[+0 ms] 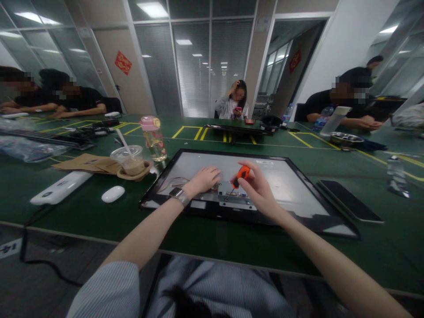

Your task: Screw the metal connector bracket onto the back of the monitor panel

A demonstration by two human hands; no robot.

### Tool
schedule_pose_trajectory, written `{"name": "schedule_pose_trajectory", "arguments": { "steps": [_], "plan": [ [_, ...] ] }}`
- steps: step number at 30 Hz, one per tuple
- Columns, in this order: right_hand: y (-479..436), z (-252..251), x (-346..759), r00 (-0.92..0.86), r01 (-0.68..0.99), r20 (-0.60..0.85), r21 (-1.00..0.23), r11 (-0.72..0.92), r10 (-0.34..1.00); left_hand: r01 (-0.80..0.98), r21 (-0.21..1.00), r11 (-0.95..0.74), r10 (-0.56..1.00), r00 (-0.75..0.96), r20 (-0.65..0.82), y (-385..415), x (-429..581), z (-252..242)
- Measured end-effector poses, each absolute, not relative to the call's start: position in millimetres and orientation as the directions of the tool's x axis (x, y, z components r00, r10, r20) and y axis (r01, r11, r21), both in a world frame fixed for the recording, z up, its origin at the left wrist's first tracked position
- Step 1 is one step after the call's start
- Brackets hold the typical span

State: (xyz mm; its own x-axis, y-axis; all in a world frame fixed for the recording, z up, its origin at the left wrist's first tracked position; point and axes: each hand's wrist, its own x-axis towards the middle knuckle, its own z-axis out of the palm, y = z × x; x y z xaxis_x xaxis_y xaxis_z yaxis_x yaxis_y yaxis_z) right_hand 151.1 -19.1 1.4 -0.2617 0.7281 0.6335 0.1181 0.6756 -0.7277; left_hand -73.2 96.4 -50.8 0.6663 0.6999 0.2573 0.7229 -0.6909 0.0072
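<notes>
A monitor panel (285, 176) in a black frame lies flat on the green table, its pale back facing up. Near its front edge sits a metal bracket (238, 204) with a board and connectors. My right hand (260, 187) is closed around the orange and black handle of a screwdriver (243, 175), whose shaft slants down to the bracket. Whether the tip sits in a screw is too small to tell. My left hand (203, 180), with a watch at the wrist, lies with fingers stretched out over the panel, beside the bracket and some thin wires (179, 181).
Left of the panel are a bottle (154, 139), an iced drink cup (127, 159) in a cardboard holder, a white mouse (113, 194) and a power strip (61, 187). A phone (349, 201) lies to the right. Several people sit around the table.
</notes>
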Motion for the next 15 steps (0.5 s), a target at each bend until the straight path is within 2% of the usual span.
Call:
{"name": "schedule_pose_trajectory", "arguments": {
  "steps": [7, 15],
  "plan": [
    [-19.0, 8.3, 153.1, -0.143, 0.077, 0.664, -0.732, 0.677, 0.734, 0.77, 0.072, -0.634, 0.768, 0.615, 0.177, 94.1, -69.6, -45.5],
    [-17.7, 8.6, 153.1, -0.163, 0.043, 0.701, -0.698, 0.715, 0.694, 0.765, 0.094, -0.637, 0.768, 0.618, 0.168, 89.1, -69.0, -38.3]
  ]
}}
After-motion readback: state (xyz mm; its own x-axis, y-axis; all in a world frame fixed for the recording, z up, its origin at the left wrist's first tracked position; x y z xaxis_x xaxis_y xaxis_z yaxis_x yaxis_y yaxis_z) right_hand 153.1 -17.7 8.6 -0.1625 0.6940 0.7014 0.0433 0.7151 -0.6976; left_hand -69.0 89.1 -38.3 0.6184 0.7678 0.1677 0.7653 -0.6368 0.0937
